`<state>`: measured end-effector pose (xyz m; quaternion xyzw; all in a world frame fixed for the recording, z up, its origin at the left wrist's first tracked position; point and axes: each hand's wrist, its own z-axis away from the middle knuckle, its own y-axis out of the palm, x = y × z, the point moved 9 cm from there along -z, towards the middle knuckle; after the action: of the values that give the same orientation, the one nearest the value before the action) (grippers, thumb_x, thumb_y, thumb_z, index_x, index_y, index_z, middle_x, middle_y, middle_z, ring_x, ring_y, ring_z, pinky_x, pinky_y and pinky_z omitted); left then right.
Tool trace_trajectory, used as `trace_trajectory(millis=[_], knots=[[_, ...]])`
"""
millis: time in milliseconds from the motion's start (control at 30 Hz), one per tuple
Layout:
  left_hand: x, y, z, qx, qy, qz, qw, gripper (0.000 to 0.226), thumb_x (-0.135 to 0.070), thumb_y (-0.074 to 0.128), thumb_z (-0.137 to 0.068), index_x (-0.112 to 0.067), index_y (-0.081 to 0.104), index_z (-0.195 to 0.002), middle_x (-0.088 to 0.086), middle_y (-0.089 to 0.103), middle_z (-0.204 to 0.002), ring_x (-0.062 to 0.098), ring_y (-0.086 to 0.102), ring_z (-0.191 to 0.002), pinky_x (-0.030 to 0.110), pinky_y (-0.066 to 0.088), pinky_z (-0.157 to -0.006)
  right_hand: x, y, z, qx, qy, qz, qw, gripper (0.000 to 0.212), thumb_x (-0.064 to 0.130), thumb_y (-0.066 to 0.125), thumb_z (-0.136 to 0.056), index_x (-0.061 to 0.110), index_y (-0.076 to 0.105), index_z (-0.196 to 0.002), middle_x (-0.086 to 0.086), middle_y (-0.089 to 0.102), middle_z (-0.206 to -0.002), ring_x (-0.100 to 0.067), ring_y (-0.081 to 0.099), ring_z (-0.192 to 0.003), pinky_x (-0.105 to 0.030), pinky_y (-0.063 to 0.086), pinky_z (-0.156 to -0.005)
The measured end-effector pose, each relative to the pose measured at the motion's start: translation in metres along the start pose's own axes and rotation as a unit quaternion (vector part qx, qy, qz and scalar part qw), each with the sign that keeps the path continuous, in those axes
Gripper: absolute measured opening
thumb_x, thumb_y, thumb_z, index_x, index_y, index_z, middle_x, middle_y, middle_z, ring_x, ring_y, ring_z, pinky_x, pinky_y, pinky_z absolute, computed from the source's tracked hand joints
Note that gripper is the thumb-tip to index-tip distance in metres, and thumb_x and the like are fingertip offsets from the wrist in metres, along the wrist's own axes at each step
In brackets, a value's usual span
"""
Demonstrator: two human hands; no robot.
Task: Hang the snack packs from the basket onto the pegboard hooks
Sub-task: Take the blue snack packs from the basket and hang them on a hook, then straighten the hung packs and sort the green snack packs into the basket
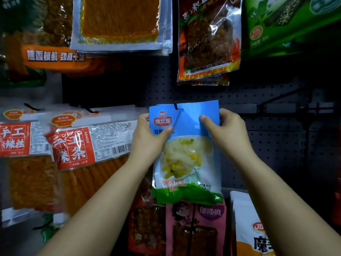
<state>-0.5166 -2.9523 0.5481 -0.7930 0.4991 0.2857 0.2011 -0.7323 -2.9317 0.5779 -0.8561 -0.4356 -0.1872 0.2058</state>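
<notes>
A blue snack pack with pale yellow contents and a green bottom edge is held flat against the dark pegboard. My left hand grips its left edge, thumb on the front. My right hand pinches its upper right part. A black hook pokes through the pack's top edge. The basket is out of view.
Red and orange snack packs hang to the left. A clear orange pack, a red foil pack and a green pack hang above. Pink and white packs hang below. A bare hook arm juts out at right.
</notes>
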Motion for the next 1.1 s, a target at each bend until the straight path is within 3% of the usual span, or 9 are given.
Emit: trace_trajectory(millis=[167, 300, 400, 600, 700, 767, 900, 1000, 1100], knots=[[0.007, 0.008, 0.001, -0.001, 0.012, -0.078, 0.997, 0.039, -0.031, 0.071, -0.081, -0.025, 0.045, -0.11, -0.01, 0.058, -0.099, 0.01, 0.057, -0.092, 0.017, 0.039, -0.063, -0.008, 0.009, -0.009, -0.029, -0.007, 0.102, 0.994, 0.036, 0.035, 0.057, -0.088, 0.0, 0.057, -0.086, -0.014, 0.063, -0.08, -0.033, 0.057, -0.077, -0.041, 0.049, -0.066], [0.002, 0.009, 0.006, -0.003, 0.018, -0.086, 0.996, 0.036, -0.035, 0.065, -0.085, -0.023, 0.046, -0.113, -0.017, 0.055, -0.093, -0.006, 0.051, -0.079, 0.005, 0.037, -0.056, -0.024, 0.012, -0.004, -0.039, 0.027, 0.108, 0.993, 0.043, 0.045, 0.056, -0.088, 0.002, 0.054, -0.081, -0.011, 0.06, -0.075, -0.031, 0.054, -0.073, -0.037, 0.04, -0.06], [0.01, 0.003, 0.026, -0.013, -0.005, -0.017, 1.0, 0.039, -0.035, 0.067, -0.083, -0.03, 0.044, -0.114, -0.024, 0.056, -0.092, -0.015, 0.055, -0.08, 0.006, 0.042, -0.065, -0.042, 0.011, 0.02, -0.036, 0.051, 0.044, 0.997, 0.042, 0.048, 0.058, -0.086, 0.009, 0.046, -0.072, -0.003, 0.047, -0.062, -0.017, 0.045, -0.059, -0.033, 0.033, -0.054], [0.058, 0.0, 0.078, 0.002, -0.072, 0.031, 0.997, 0.05, -0.023, 0.073, -0.079, -0.03, 0.043, -0.118, -0.003, 0.063, -0.104, 0.013, 0.064, -0.09, 0.031, 0.055, -0.076, -0.076, 0.019, 0.102, -0.017, 0.062, -0.066, 0.996, 0.023, 0.038, 0.064, -0.084, 0.027, 0.046, -0.077, 0.009, 0.037, -0.057, -0.002, 0.038, -0.05, -0.016, 0.032, -0.049], [0.088, 0.001, 0.104, -0.001, -0.123, 0.056, 0.991, 0.036, -0.017, 0.069, -0.082, -0.023, 0.049, -0.111, 0.022, 0.062, -0.101, 0.033, 0.061, -0.086, 0.039, 0.051, -0.079, -0.094, 0.032, 0.137, -0.002, 0.093, -0.094, 0.991, 0.033, 0.037, 0.06, -0.087, 0.027, 0.038, -0.066, 0.011, 0.032, -0.053, -0.003, 0.032, -0.048, -0.018, 0.026, -0.046], [0.101, 0.002, 0.117, 0.001, -0.14, 0.062, 0.988, 0.018, -0.017, 0.066, -0.085, -0.02, 0.055, -0.099, 0.025, 0.063, -0.095, 0.037, 0.062, -0.086, 0.04, 0.051, -0.08, -0.102, 0.038, 0.15, 0.001, 0.131, -0.118, 0.984, 0.033, 0.045, 0.056, -0.085, 0.023, 0.039, -0.067, 0.01, 0.028, -0.053, -0.004, 0.028, -0.048, -0.021, 0.024, -0.049], [0.121, -0.005, 0.147, 0.0, -0.184, 0.072, 0.98, 0.014, -0.014, 0.063, -0.087, -0.027, 0.058, -0.087, 0.0, 0.063, -0.074, 0.014, 0.06, -0.072, 0.019, 0.047, -0.067, -0.109, 0.042, 0.172, 0.019, 0.195, -0.182, 0.964, 0.024, 0.031, 0.064, -0.085, 0.02, 0.046, -0.073, 0.013, 0.035, -0.047, -0.001, 0.03, -0.046, -0.02, 0.03, -0.052], [0.137, -0.015, 0.185, 0.016, -0.229, 0.066, 0.971, 0.013, -0.014, 0.061, -0.089, -0.026, 0.06, -0.085, -0.004, 0.065, -0.071, 0.006, 0.062, -0.067, 0.02, 0.046, -0.065, -0.112, 0.036, 0.209, 0.051, 0.23, -0.207, 0.949, 0.018, 0.024, 0.067, -0.084, 0.018, 0.052, -0.075, 0.015, 0.038, -0.048, 0.001, 0.033, -0.045, -0.011, 0.03, -0.047], [0.144, -0.02, 0.236, 0.06, -0.245, 0.052, 0.966, 0.019, -0.008, 0.06, -0.089, -0.026, 0.06, -0.082, -0.003, 0.064, -0.071, -0.003, 0.061, -0.063, 0.012, 0.048, -0.059, -0.12, 0.022, 0.266, 0.082, 0.258, -0.184, 0.945, 0.012, 0.018, 0.066, -0.085, 0.016, 0.058, -0.076, 0.011, 0.04, -0.053, -0.004, 0.037, -0.05, -0.015, 0.032, -0.049]])
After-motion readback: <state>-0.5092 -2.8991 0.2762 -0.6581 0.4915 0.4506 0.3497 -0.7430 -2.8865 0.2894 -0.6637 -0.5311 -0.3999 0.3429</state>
